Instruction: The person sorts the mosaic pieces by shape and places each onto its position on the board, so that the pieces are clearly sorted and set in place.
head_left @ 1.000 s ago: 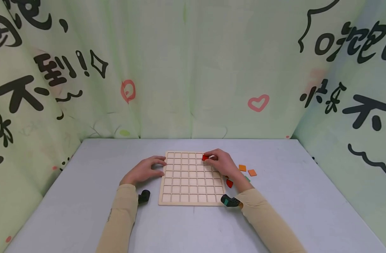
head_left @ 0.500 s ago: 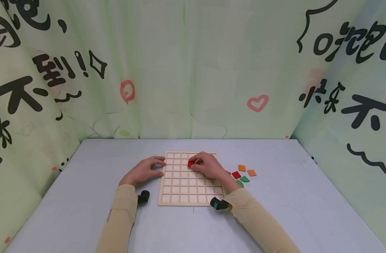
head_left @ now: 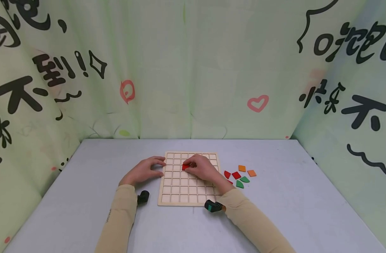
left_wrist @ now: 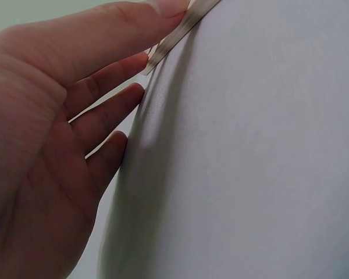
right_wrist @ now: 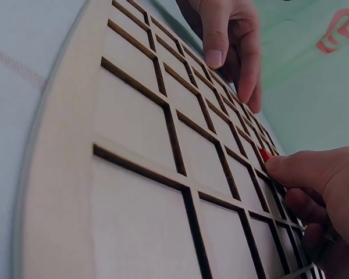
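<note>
A light wooden grid board (head_left: 179,190) lies flat on the table, its square cells framed by raised strips. Over its upper middle part, my right hand (head_left: 203,168) pinches a red square tile (head_left: 184,167) between thumb and fingers, at one of the cells. In the right wrist view only a sliver of that red tile (right_wrist: 265,154) shows past the thumb. My left hand (head_left: 144,170) rests by the board's left edge, thumb and fingers spread and fairly straight. The left wrist view has its thumb at the rim of the board (left_wrist: 183,35).
Right of the board lie loose pieces: orange squares (head_left: 241,168), a red square (head_left: 236,175), a red rounded piece (head_left: 227,174) and green rounded pieces (head_left: 240,184). Another red piece is partly covered by the right forearm. A printed curtain (head_left: 193,70) stands behind the white table (head_left: 117,151).
My right hand has carried the red tile left and slightly nearer across the board, from its upper right part. More loose pieces now show beside the forearm. The left hand stays put.
</note>
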A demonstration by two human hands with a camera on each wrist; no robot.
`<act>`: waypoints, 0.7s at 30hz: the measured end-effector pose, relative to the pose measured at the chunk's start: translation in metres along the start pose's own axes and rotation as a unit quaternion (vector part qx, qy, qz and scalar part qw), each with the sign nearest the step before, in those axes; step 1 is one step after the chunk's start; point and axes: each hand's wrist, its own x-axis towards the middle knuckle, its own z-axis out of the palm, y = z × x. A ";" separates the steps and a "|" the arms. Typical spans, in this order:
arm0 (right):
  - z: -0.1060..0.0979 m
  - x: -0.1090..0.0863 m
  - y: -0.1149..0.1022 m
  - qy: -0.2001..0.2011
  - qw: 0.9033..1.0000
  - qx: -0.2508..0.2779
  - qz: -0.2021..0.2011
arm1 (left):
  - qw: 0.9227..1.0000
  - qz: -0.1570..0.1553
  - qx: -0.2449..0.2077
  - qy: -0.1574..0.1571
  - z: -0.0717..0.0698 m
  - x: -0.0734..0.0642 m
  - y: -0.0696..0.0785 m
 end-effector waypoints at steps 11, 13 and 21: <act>0.003 0.001 -0.002 0.000 1.000 0.005 -0.001 | 1.000 0.002 -0.005 -0.001 0.000 0.000 0.000; 0.004 0.001 -0.002 0.001 1.000 0.006 0.001 | 1.000 0.004 -0.004 -0.002 0.000 0.000 0.000; 0.004 0.000 -0.002 0.001 1.000 0.009 0.013 | 1.000 0.014 0.000 -0.003 -0.002 -0.002 0.000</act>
